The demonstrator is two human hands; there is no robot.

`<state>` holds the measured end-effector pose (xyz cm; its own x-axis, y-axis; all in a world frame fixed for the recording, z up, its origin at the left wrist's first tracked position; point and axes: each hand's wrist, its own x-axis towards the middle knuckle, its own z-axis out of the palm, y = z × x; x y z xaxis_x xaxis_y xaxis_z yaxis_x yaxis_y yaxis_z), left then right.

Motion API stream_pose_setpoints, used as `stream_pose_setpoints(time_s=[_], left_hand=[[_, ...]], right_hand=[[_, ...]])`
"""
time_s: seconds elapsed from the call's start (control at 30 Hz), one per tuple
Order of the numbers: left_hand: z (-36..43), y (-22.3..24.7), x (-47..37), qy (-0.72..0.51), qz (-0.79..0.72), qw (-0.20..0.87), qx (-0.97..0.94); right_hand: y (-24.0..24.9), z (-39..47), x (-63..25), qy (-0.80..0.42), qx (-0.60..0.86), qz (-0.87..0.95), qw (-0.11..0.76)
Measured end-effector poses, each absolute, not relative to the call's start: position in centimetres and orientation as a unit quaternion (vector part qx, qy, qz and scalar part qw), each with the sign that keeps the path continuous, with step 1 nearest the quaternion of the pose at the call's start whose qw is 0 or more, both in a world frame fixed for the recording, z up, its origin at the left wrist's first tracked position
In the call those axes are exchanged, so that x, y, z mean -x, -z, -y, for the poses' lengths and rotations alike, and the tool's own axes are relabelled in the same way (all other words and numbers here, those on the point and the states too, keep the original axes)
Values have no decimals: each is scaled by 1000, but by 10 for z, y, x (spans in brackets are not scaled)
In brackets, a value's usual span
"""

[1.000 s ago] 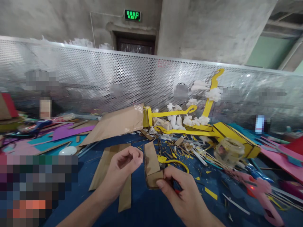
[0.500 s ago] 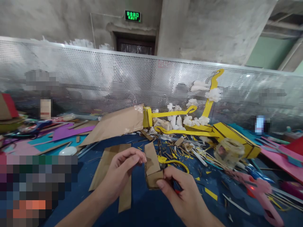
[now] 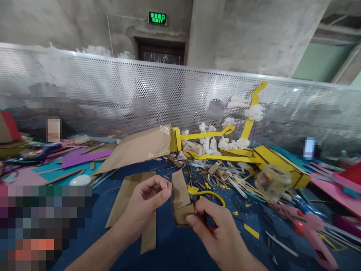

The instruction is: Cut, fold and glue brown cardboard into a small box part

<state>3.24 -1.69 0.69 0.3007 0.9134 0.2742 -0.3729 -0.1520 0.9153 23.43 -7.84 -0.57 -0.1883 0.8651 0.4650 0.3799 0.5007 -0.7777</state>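
My right hand (image 3: 218, 229) pinches the lower folded end of a brown cardboard strip (image 3: 179, 194), holding it upright over the blue table. My left hand (image 3: 146, 205) hovers just left of the strip, thumb and forefinger curled towards its left edge, fingertips at or very near the cardboard; I cannot tell if they touch. Something red shows under my right palm. Flat brown cardboard pieces (image 3: 126, 195) lie below my left hand.
A yellow cardboard model with white foam bits (image 3: 239, 145) stands behind, beside a large brown sheet (image 3: 138, 148). A clear jar (image 3: 272, 181), pink scissors (image 3: 310, 229), yellow scraps and sticks litter the right. Coloured paper (image 3: 79, 158) lies left. A perforated metal screen (image 3: 113, 90) closes the back.
My left hand's fingers opened from a loose fist and reached to the strip's left edge, then eased back slightly. My right hand and the strip stayed put.
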Motion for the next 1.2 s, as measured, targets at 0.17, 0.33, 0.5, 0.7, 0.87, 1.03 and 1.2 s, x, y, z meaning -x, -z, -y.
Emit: stream_pose_setpoints(time_s=[0.17, 0.33, 0.5, 0.7, 0.87, 1.03, 1.2], left_hand=[[15, -3, -32, -531, -268, 587, -549], [14, -2, -29, -520, -283, 558, -581], [15, -4, -29, -514, -292, 543, -596], [15, -3, -30, -533, -309, 552, -562], [13, -1, -29, -555, -310, 549, -543], [16, -9, -30, -551, -301, 546, -555], [26, -19, -32, -514, -283, 499, -638]], right_hand=[[7, 79, -236, -254, 429, 731, 467], [8, 79, -235, -257, 432, 729, 465], [6, 78, -234, -255, 429, 730, 467], [5, 79, -235, -257, 431, 730, 463], [6, 79, -235, -255, 429, 732, 464], [7, 78, -234, -247, 431, 733, 464], [9, 78, -233, -233, 430, 740, 462]])
